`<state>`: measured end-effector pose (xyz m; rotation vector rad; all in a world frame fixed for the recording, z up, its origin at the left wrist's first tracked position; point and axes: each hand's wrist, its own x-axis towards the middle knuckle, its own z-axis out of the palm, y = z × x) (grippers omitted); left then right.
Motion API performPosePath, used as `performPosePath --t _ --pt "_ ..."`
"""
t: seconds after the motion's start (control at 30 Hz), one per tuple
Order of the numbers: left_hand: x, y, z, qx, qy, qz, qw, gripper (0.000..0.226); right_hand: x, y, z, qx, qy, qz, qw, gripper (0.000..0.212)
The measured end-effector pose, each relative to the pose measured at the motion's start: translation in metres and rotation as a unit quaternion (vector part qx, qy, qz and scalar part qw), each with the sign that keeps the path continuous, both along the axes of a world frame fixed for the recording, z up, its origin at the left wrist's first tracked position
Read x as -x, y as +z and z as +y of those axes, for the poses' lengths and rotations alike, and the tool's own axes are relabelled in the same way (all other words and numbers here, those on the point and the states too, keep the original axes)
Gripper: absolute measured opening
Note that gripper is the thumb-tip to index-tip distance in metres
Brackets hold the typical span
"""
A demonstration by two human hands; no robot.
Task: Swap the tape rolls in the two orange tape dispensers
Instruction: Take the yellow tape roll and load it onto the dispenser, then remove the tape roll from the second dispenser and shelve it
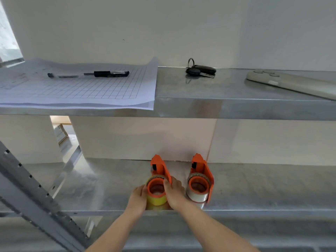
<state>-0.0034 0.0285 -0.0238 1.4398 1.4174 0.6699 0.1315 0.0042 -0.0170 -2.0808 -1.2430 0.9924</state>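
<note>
While both hands point(138, 197) point(174, 193) clasp yellow roll point(157, 199) near shelf edge point(254, 212), clear roll point(197, 196) just beside.

1. No legible text, brand, number or sign found anywhere in view.
2. Sheet point(76, 86), upper shelf, far above and left of the hands: printed grid and faint marks at its left end, too blurred to read.
3. Remote point(291, 84), upper shelf, far above and right of the hands: small pale marking, unreadable.
</note>
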Motion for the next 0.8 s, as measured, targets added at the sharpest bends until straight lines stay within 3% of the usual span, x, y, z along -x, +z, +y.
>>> performPosePath --t 0.17,0.23,0.43,0.5,0.6,0.7,0.8 --pt "-0.005 -0.004 0.005 -0.034 0.025 0.031 0.999 0.033 -0.005 -0.001 0.005 0.012 0.012 0.017 1.0 0.062" --pt "-0.004 -0.006 0.006 -0.042 0.036 0.032 0.998 0.031 -0.01 0.004 0.001 -0.024 0.022 0.027 0.999 0.069" --pt "-0.001 -0.006 0.012 -0.015 0.048 0.061 0.997 0.03 -0.069 0.043 -0.023 -0.197 0.046 -0.103 0.974 0.047" --pt "0.001 -0.001 0.011 -0.06 0.085 0.107 0.989 0.03 -0.097 0.054 -0.029 -0.22 0.033 -0.125 0.967 0.043" --pt "-0.005 0.017 -0.004 -0.245 0.131 0.201 0.939 0.033 -0.134 0.051 -0.038 -0.195 -0.019 -0.115 0.974 0.054" --pt "-0.03 0.039 -0.029 -0.345 -0.007 0.153 0.926 0.038 -0.149 0.036 -0.053 -0.114 -0.079 0.03 0.99 0.07" --pt "-0.07 0.044 -0.055 -0.301 -0.18 0.099 0.931 0.062 -0.146 0.021 -0.068 -0.077 -0.065 0.136 0.986 0.077"
